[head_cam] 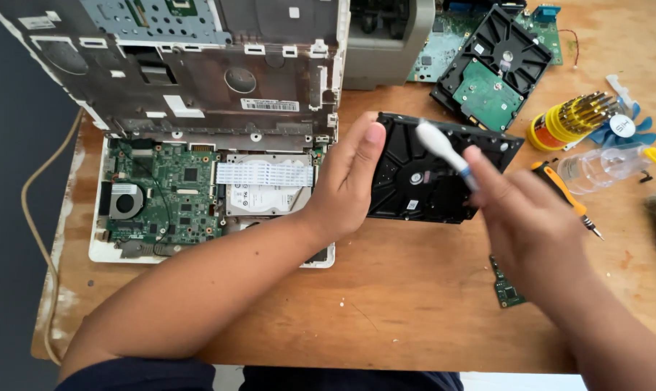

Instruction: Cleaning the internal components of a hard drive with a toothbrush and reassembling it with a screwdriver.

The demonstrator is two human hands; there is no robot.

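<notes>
A black hard drive (433, 174) is gripped by its edge in the left hand (346, 185), tilted above the tabletop (386, 304). A white brush (443, 152) is pinched in the right hand (530, 217), against it. The drive seems rigid, weighty, shock-sensitive; its edges are best held.

A single head-worn camera looks steeply down at the bench (386, 318) from close above, facing twelve o'clock, with the wearer's forearms entering from six o'clock.
</notes>
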